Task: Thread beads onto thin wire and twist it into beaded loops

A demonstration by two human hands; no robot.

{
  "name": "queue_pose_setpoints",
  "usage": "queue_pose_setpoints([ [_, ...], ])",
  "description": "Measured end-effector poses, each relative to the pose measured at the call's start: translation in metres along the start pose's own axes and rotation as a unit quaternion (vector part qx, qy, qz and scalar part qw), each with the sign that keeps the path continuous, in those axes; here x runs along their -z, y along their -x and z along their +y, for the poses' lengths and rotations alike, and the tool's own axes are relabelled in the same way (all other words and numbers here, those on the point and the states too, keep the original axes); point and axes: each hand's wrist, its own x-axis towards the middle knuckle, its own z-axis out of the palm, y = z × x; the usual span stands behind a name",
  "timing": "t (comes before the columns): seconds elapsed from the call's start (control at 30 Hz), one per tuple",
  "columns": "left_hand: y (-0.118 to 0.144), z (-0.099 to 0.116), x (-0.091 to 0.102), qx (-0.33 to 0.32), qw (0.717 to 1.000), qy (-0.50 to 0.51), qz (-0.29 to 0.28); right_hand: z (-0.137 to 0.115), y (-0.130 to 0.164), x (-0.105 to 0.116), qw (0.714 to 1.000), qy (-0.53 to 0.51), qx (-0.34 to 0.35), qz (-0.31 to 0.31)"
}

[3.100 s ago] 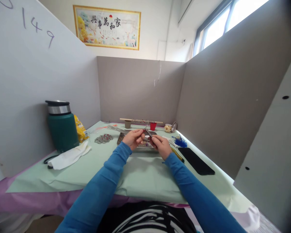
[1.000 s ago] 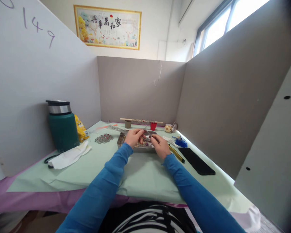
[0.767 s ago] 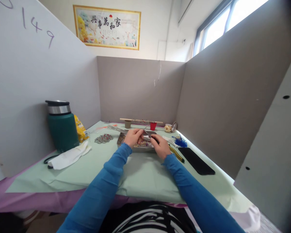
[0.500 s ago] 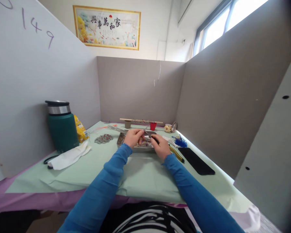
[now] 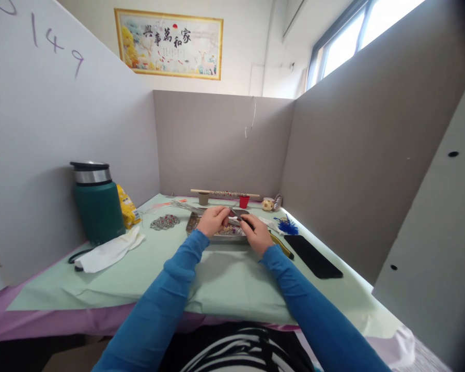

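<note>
My left hand (image 5: 214, 221) is closed in a pinch over the left part of a metal tray (image 5: 232, 238). Whatever lies between its fingertips is too small to make out. My right hand (image 5: 257, 235) is wrapped round a pair of pliers (image 5: 249, 223) with dark handles. The pliers' metal tip points left and meets the fingertips of my left hand. Small colourful beads (image 5: 232, 229) lie in the tray under both hands. Thin silvery wires (image 5: 184, 206) stick out to the left, behind my left hand.
A heap of silvery chain with red beads (image 5: 165, 222) lies left of the tray. Farther left stand a green bottle (image 5: 98, 209) and white tissue (image 5: 110, 252). On the right are yellow-handled pliers (image 5: 283, 247), a black phone (image 5: 313, 256) and a blue tassel (image 5: 287, 226). A beaded stick (image 5: 225, 194) rests on cups behind.
Both hands stay nearly in place, with only a slight shift of the fingers at the pliers' tip. The whole view has moved a little.
</note>
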Motion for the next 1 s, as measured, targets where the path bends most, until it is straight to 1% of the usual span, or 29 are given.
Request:
queue_pose_setpoints([
  [0.23, 0.0008, 0.0023, -0.0002, -0.003, 1.0, 0.026, -0.004, -0.0025, 0.0014, 0.0018, 1.0, 0.012, 0.016, 0.014],
  [0.37, 0.001, 0.0019, 0.0001, 0.001, 0.999, 0.032, -0.003, -0.0031, 0.001, 0.002, 1.0, 0.018, 0.009, 0.02],
  [0.47, 0.001, 0.0026, 0.0006, 0.008, 0.999, 0.043, -0.014, -0.0022, 0.0004, 0.0011, 1.0, 0.005, -0.011, 0.015],
  [0.63, -0.0002, 0.0012, 0.0005, 0.019, 0.997, 0.077, -0.013, -0.0001, -0.0003, -0.0006, 0.997, -0.053, -0.061, -0.019],
  [0.8, -0.0013, -0.0014, 0.0, 0.027, 0.996, 0.089, -0.012, -0.0007, -0.0001, -0.0001, 0.993, -0.072, -0.092, -0.021],
  [0.9, -0.0012, -0.0021, 0.0001, 0.027, 0.994, 0.103, -0.02, -0.0017, 0.0003, 0.0004, 0.994, -0.062, -0.087, -0.016],
  [1.0, -0.001, -0.0031, 0.0005, 0.013, 0.995, 0.098, -0.02, -0.0016, 0.0004, 0.0001, 0.996, -0.05, -0.069, -0.006],
])
